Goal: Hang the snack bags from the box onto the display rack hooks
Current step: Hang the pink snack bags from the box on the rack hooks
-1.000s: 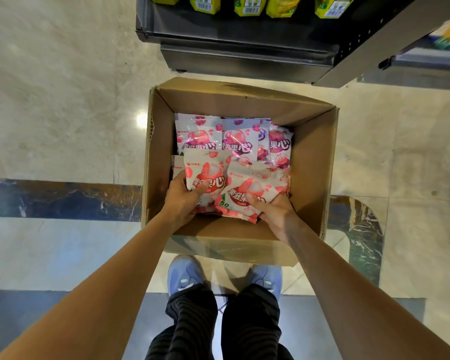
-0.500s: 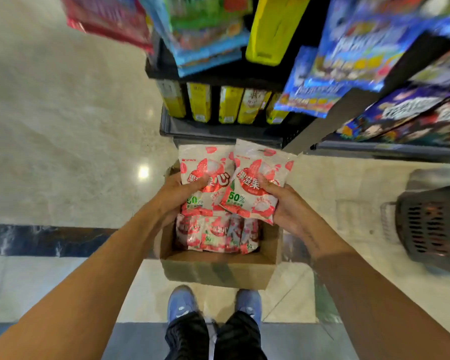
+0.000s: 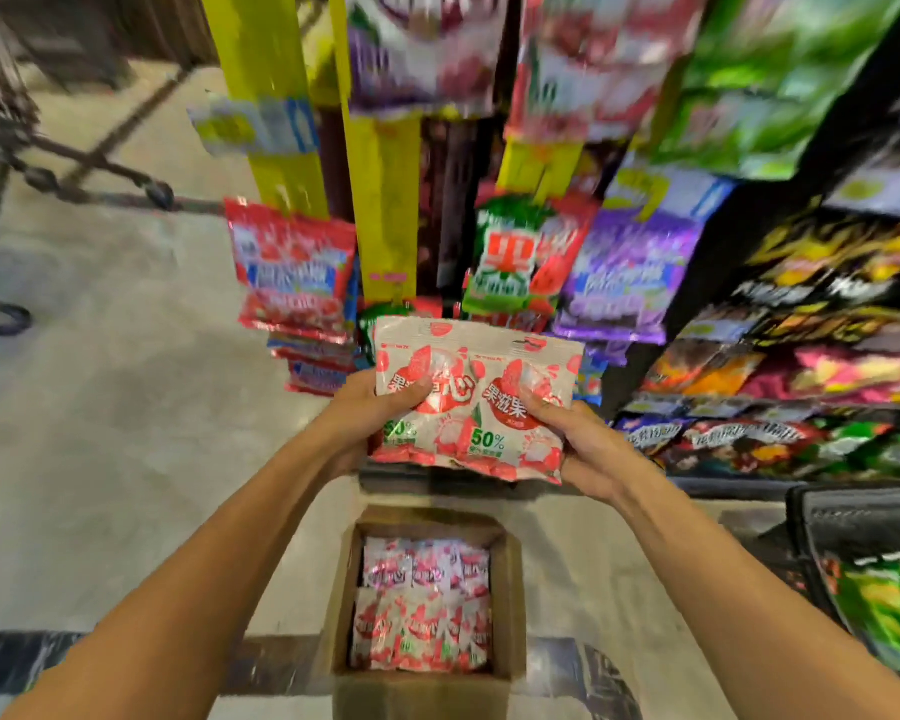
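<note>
I hold two pink-and-white snack bags side by side at chest height in front of the display rack (image 3: pixel 385 210). My left hand (image 3: pixel 370 413) grips the left snack bag (image 3: pixel 411 350), thumb across its front. My right hand (image 3: pixel 578 449) grips the right snack bag (image 3: pixel 520 407), which overlaps the left one. Below them on the floor stands the open cardboard box (image 3: pixel 510 589) with several more of the same bags (image 3: pixel 422 605) inside. The rack's hooks are hidden behind hanging packets and motion blur.
Red, green and purple packets (image 3: pixel 520 262) hang on the rack just above my hands. Shelves of dark snack bags (image 3: pixel 801 366) fill the right side. A black basket (image 3: pixel 863 543) stands at the lower right. A wheeled cart frame (image 3: pixel 74 168) stands on the floor at the upper left.
Both hands have lifted the two bags out of the box up to the rack. My view has swung upward from the floor to the hanging packets.
</note>
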